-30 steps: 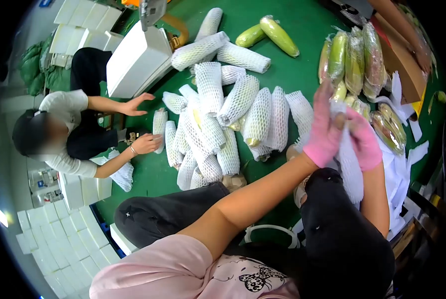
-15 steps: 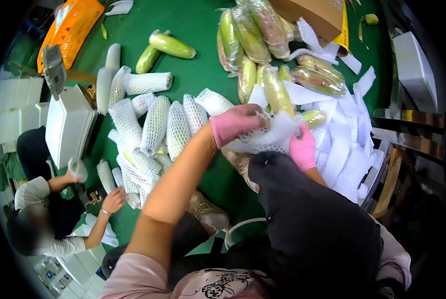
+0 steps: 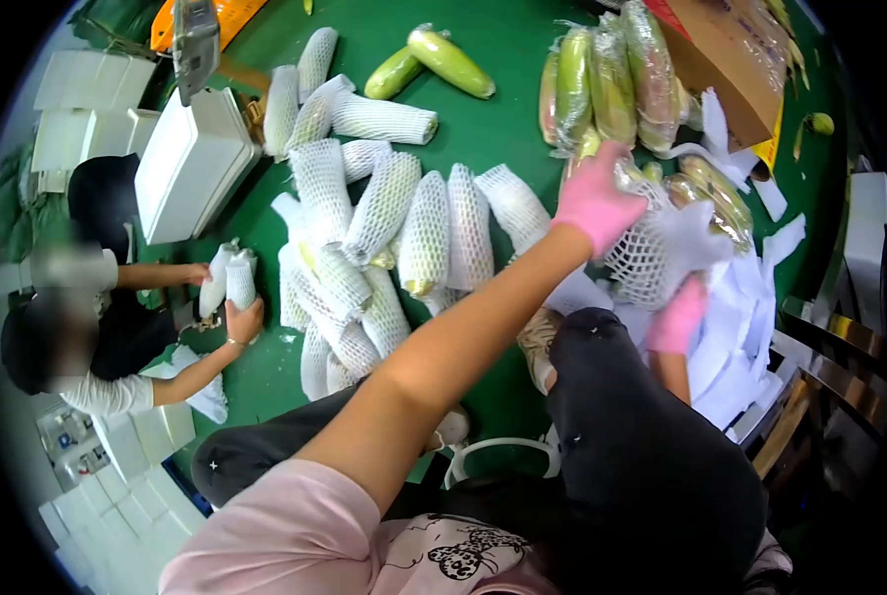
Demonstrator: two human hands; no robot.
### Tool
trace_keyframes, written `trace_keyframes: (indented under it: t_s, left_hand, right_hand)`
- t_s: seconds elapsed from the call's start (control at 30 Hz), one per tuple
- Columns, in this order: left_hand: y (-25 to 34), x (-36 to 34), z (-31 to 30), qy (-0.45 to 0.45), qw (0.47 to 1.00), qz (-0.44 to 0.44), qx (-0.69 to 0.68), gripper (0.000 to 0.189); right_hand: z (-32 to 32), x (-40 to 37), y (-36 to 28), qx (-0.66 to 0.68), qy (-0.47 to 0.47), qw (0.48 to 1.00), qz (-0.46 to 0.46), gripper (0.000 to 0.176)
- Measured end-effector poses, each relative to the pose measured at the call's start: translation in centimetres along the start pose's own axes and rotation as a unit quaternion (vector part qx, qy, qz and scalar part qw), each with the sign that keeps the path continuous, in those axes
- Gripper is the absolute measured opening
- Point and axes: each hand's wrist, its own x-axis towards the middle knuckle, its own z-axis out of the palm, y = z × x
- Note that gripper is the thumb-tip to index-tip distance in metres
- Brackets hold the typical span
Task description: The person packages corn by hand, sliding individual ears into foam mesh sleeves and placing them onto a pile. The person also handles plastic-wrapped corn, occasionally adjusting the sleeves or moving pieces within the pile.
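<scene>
A white foam net sleeve (image 3: 647, 260), its mesh stretched wide, hangs between my two pink-gloved hands. My left hand (image 3: 599, 198) is closed at the sleeve's upper left edge, beside the unsleeved corn; its fingertips are partly hidden. Lower down, my right hand (image 3: 679, 315) grips the sleeve's right side and is blurred. Film-wrapped corn ears (image 3: 612, 89) lie just beyond my left hand, and more wrapped corn (image 3: 713, 193) is to the right. Flat white foam sleeves (image 3: 726, 327) are heaped beside my right hand. Whether corn is inside the sleeve cannot be made out.
Net-sleeved corn (image 3: 389, 203) is piled on the green surface (image 3: 503, 139) at centre left. Two bare green ears (image 3: 453, 61) lie behind it. A cardboard box (image 3: 726, 69) stands back right. At left, a co-worker (image 3: 116, 387) holds sleeved pieces near a white foam box (image 3: 190, 164).
The view has shifted left, so the scene sits further right. My left hand has moved up beside the corn, and the sleeve has spread open. The co-worker's hands now hold sleeved pieces close together.
</scene>
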Motion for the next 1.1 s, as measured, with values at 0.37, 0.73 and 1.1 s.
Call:
trace_keyframes:
  t_s: [0.37,0.73,1.1]
  left_hand:
    - [-7.7,-11.6,0.8,-0.168,0.407,0.027,-0.897,0.049]
    - [-24.1,-0.8,-23.6,0.009,0.806,0.081,0.587,0.04]
    - [-14.9,10.9,-33.6,-0.08,0.755,-0.059,0.648,0.052]
  right_hand:
    - [11.7,-7.0,-15.7,-0.006,-0.426,0.896,0.123,0.041]
    - [9.9,0.2,-6.0,-0.173,-0.314,0.933,0.045,0.029]
    - [18.2,1.9,-6.3,-0.701,-0.305,0.635,-0.104,0.044]
